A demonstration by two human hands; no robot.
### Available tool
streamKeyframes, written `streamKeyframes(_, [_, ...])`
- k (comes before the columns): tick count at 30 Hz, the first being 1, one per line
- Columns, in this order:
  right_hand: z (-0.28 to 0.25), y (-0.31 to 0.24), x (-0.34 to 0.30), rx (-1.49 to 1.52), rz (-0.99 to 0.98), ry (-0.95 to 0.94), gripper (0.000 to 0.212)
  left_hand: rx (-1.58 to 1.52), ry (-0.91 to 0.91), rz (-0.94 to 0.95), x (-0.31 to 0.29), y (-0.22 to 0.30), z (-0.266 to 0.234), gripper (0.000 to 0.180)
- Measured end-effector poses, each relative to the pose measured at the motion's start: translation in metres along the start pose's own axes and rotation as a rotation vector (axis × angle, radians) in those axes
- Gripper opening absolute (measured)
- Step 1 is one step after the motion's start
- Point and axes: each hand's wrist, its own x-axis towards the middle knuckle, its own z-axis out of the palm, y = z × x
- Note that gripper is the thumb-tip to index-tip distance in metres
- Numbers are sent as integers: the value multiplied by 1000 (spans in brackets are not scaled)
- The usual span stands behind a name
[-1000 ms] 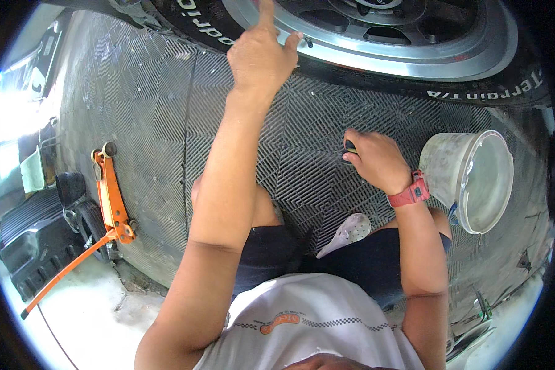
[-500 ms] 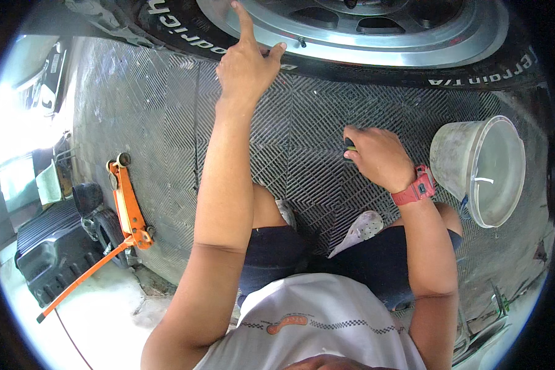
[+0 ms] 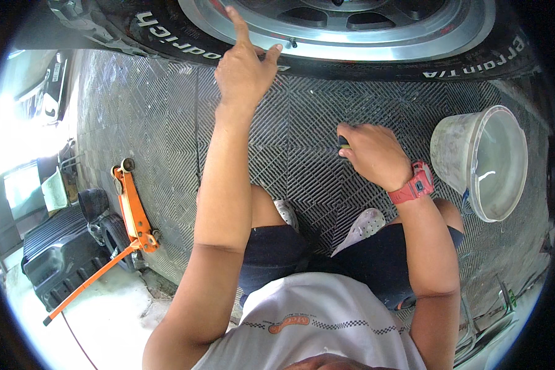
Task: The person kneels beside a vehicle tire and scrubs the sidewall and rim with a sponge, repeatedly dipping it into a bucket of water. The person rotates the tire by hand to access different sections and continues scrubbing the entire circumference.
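Observation:
My left hand (image 3: 245, 71) reaches to the wheel, its index finger and thumb stretched apart and nothing visible in it. The index fingertip is at the silver rim (image 3: 376, 48), while the thumb lies over the black tyre (image 3: 194, 52) with white raised lettering. A short dark valve stem (image 3: 293, 43) sticks out of the rim, right of that hand. My right hand (image 3: 376, 151), with a red watch (image 3: 413, 185) on its wrist, is closed around a small black and yellow-green object (image 3: 343, 142). Most of that object is hidden in the fist, held above the floor.
Ridged dark floor tiles (image 3: 314, 111) lie under the wheel. A whitish plastic bucket (image 3: 456, 148) stands at the right. On the left are an orange floor jack (image 3: 134, 206) with a long handle and a black ribbed plastic part (image 3: 65, 253).
The whole view has shifted slightly. My left hand stays at the rim with its index finger extended. The right hand keeps hold of the small object and looks slightly farther left.

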Motion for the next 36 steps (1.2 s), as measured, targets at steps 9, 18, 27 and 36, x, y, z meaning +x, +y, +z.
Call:
streamKeyframes(9, [-3,-1,-1,1,-1,-9,27,41,-75,-45,2,-17,12,117])
streamKeyframes(18, [-2,-2,2,-30,18,-42,29,71,16,-36,-1,-20,8,64])
streamKeyframes(27, [-4,4,6,-31,56,-50,31,-162,461,-168,9,-40,-32,35])
streamKeyframes(36, [-41,16,1,-40,183,93,24,-250,484,-211,16,-45,-40,37])
